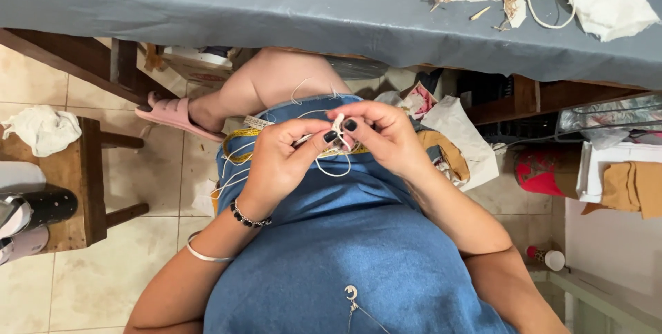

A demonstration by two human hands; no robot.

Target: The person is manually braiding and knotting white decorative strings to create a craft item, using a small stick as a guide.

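Both hands meet over my lap, above the blue denim skirt. My left hand (281,162) pinches a thin white cord (334,170) between thumb and fingers; it wears a black bead bracelet and a thin bangle. Fingers of my right hand (383,130) close on a small white piece (338,124) of the same cord work. Loose loops of the cord hang below the fingers and trail left across my lap. A yellow measuring tape (238,145) lies on my lap under the hands.
A table under a grey cloth (207,3) spans the top, with straw fibres and white paper (607,0) on its right end. A wooden stool (76,175) with a white rag stands left. Bags and a red container (541,168) crowd the floor at right.
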